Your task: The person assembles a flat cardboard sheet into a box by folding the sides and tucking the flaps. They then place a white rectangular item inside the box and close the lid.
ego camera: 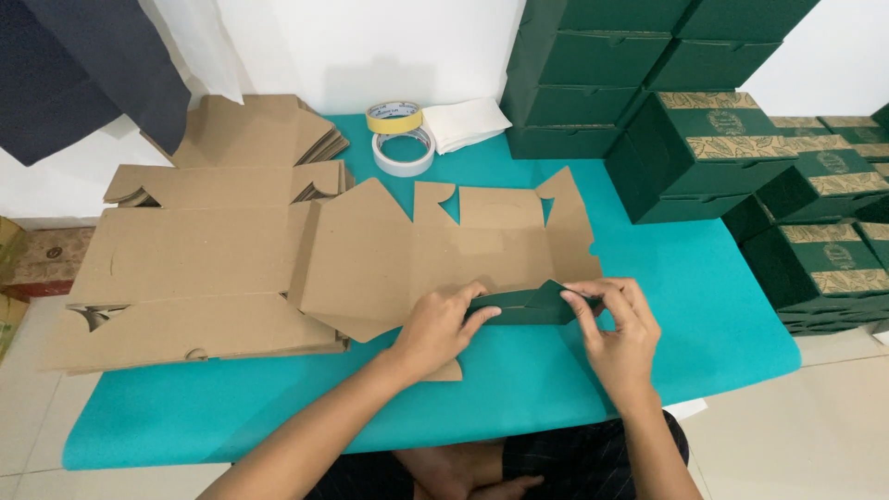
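Both forearms reach up from the six o'clock edge of the view and meet just right of centre. The left hand (440, 326) lies knuckles-up, its fingers together and pressed onto the folded-up green flap (523, 306), index finger stretched along the flap's near face toward three o'clock, thumb tucked behind it. The right hand (619, 329) comes in from about five o'clock, wrist bent, its thumb and index finger clamped on the flap's right end, the other fingers curled loosely beside them.

The flap belongs to an unfolded cardboard box blank (444, 250), which lies brown side up on the teal table cover (713, 315), at the centre of the view and running toward twelve o'clock from the hands.

At nine o'clock sits a stack of flat blanks (185, 268); how many sheets it holds cannot be told. At twelve o'clock stand two tape rolls (400, 137), one atop the other, beside a folded white cloth (470, 122). At two o'clock, stacked green boxes (713, 148) run out of frame at the right edge. A dark garment (83, 65) at eleven o'clock is cut off by the frame. The blank's near edge is hidden under the hands.
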